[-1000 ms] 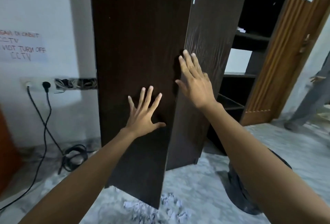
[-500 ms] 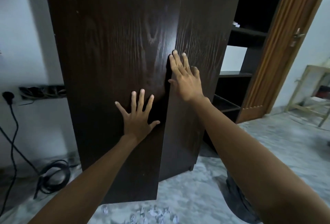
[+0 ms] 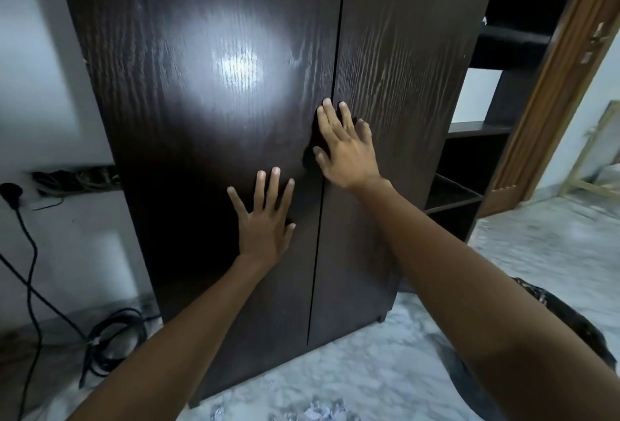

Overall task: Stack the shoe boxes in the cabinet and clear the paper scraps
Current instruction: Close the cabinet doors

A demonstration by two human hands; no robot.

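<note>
A tall dark-brown wooden cabinet (image 3: 208,118) fills the view, and its two doors meet along a thin centre seam. My left hand (image 3: 265,219) lies flat with spread fingers on the left door (image 3: 188,185). My right hand (image 3: 345,148) presses flat on the right door (image 3: 402,85), right beside the seam. Neither hand holds anything. Crumpled white paper scraps (image 3: 315,412) lie on the floor at the cabinet's foot. No shoe boxes show; the doors hide the inside.
Open dark shelves (image 3: 469,165) adjoin the cabinet on the right, next to a brown wooden door frame (image 3: 550,85). Black cables (image 3: 110,336) coil on the floor at left, below a plug (image 3: 10,192) in the white wall. A dark bag (image 3: 570,330) lies at right on the marble floor.
Both doors have swung in from ajar until they meet at the seam, with my hands pushing them. My view has moved closer to the cabinet.
</note>
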